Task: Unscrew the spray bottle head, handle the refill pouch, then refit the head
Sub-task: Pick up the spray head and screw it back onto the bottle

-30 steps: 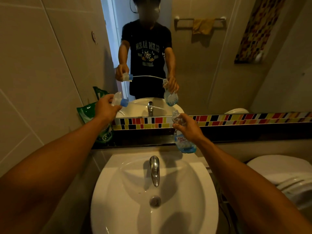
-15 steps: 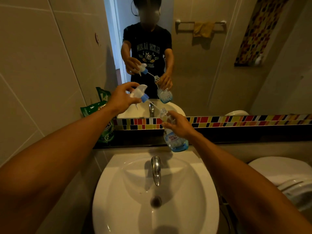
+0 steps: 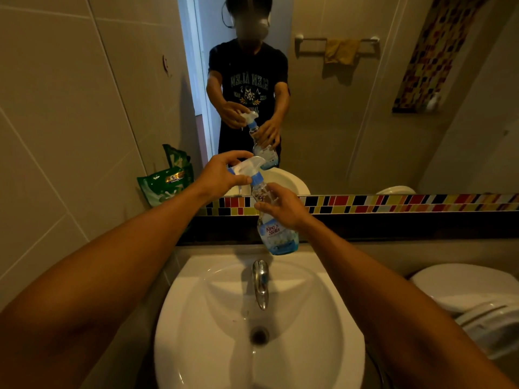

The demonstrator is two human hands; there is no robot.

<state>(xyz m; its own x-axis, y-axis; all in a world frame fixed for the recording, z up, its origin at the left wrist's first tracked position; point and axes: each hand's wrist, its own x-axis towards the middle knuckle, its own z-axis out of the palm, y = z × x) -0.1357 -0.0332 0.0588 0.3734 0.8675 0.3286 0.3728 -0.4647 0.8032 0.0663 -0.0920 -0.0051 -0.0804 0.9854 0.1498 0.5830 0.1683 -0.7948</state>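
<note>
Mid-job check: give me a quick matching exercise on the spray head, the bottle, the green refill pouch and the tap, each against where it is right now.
Things:
1. spray head
2. spray bottle
3. refill pouch
4. tap

Places:
A. standing on the ledge against the left wall
B. gripped in the right hand, held over the sink
C. held by the left hand, sitting at the bottle's neck
D. fixed at the back of the sink, spout pointing toward the drain

Pairs: 1-C, 2-B, 3-A, 4-D
</note>
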